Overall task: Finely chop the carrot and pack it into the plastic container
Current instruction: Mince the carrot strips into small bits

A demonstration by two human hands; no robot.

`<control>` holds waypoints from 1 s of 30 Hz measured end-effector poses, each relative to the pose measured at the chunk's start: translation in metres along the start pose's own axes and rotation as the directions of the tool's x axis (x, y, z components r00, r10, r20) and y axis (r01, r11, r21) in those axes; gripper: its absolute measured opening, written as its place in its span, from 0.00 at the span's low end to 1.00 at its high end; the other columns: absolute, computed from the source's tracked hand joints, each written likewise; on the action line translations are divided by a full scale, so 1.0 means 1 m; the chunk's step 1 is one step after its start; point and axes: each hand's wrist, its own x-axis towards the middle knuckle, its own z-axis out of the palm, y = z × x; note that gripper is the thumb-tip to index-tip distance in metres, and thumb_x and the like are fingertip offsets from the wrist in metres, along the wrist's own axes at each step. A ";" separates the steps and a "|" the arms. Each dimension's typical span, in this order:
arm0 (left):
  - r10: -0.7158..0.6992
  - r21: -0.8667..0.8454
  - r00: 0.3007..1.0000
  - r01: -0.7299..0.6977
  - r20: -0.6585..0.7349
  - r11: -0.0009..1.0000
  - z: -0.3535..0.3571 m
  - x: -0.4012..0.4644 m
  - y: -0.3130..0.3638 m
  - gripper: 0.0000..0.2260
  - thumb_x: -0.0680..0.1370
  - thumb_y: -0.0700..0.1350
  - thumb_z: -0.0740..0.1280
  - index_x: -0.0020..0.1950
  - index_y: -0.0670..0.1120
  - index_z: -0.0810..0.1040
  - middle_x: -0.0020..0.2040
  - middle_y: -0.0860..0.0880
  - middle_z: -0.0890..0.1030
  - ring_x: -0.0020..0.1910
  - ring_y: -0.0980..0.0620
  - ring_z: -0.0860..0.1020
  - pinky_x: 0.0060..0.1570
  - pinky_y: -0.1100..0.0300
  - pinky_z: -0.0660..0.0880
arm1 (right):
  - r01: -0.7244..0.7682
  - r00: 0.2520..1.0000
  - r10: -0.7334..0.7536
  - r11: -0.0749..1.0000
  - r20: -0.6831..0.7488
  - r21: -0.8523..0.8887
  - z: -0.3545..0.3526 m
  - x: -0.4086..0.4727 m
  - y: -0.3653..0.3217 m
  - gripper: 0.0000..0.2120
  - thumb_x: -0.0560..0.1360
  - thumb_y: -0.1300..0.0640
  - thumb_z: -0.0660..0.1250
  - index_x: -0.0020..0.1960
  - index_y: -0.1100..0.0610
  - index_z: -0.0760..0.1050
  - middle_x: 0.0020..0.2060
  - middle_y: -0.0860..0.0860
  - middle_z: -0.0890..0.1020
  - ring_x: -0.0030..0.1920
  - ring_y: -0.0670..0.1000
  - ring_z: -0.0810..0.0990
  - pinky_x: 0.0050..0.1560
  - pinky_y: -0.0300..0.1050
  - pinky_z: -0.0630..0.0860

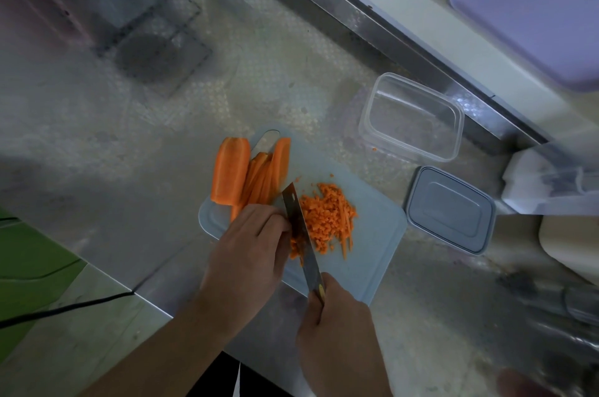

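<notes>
- the right hand has its fingers curled tight round the handle of the knife, whose blade points toward 11 o'clock and comes down on the board right against the left knuckles.
- the left hand lies palm down with fingers bent over the near ends of the carrot sticks, pinning them; the fingertips themselves are hidden by the blade, so i cannot tell exactly how they sit.
- just at 3 o'clock of the blade is the pile of fine carrot dice, with a few longer slivers along its right side that look in need of another pass.
- at 11 o'clock of the left hand, a thick carrot slab lies uncut beside the sticks, all on the pale cutting board.
- judging by this, chopping is partway: perhaps a third is diced, the sticks and slab remain.
- the plastic container stands at 1 o'clock of the board on the worktop, with nothing in it; its grey lid lies at 3 o'clock. packing has not begun.
</notes>
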 end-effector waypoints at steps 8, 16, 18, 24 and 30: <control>-0.019 0.012 0.999 0.018 0.033 1.000 -0.004 -0.002 -0.001 0.05 0.82 0.44 0.67 0.51 0.45 0.82 0.52 0.51 0.80 0.53 0.50 0.78 0.57 0.60 0.74 | 0.025 1.000 -0.025 1.000 -0.014 0.000 0.004 -0.001 0.002 0.07 0.83 0.50 0.55 0.57 0.46 0.70 0.41 0.47 0.79 0.45 0.49 0.81 0.47 0.45 0.79; -0.099 0.011 0.988 0.098 0.115 0.995 -0.017 -0.008 0.009 0.09 0.81 0.41 0.69 0.60 0.46 0.80 0.60 0.53 0.77 0.63 0.54 0.74 0.65 0.67 0.65 | 0.065 0.998 -0.064 0.996 -0.012 0.059 -0.002 0.000 0.011 0.05 0.84 0.51 0.57 0.51 0.42 0.69 0.37 0.44 0.78 0.37 0.44 0.77 0.35 0.36 0.73; -0.090 0.036 0.983 0.085 0.161 0.996 -0.017 -0.011 0.009 0.12 0.77 0.43 0.73 0.61 0.47 0.79 0.61 0.53 0.77 0.64 0.53 0.73 0.67 0.66 0.65 | 0.060 0.998 -0.059 0.996 -0.013 0.067 -0.002 0.001 0.012 0.05 0.84 0.51 0.57 0.51 0.44 0.71 0.37 0.44 0.78 0.38 0.43 0.78 0.35 0.35 0.73; -0.060 0.029 0.987 0.056 0.151 0.998 -0.015 -0.010 0.012 0.12 0.76 0.45 0.76 0.57 0.47 0.82 0.57 0.53 0.79 0.60 0.51 0.76 0.63 0.59 0.73 | 0.073 0.997 -0.073 0.995 -0.005 0.073 -0.003 0.002 0.016 0.05 0.84 0.51 0.58 0.53 0.46 0.73 0.39 0.45 0.79 0.39 0.42 0.78 0.34 0.34 0.72; -0.062 0.023 0.982 0.059 0.177 0.998 -0.013 -0.012 0.013 0.10 0.76 0.45 0.76 0.55 0.48 0.81 0.55 0.55 0.78 0.57 0.53 0.75 0.57 0.64 0.71 | 0.089 0.996 -0.087 0.993 -0.021 0.080 -0.003 0.002 0.017 0.05 0.83 0.51 0.58 0.51 0.45 0.72 0.36 0.45 0.79 0.36 0.43 0.78 0.35 0.35 0.73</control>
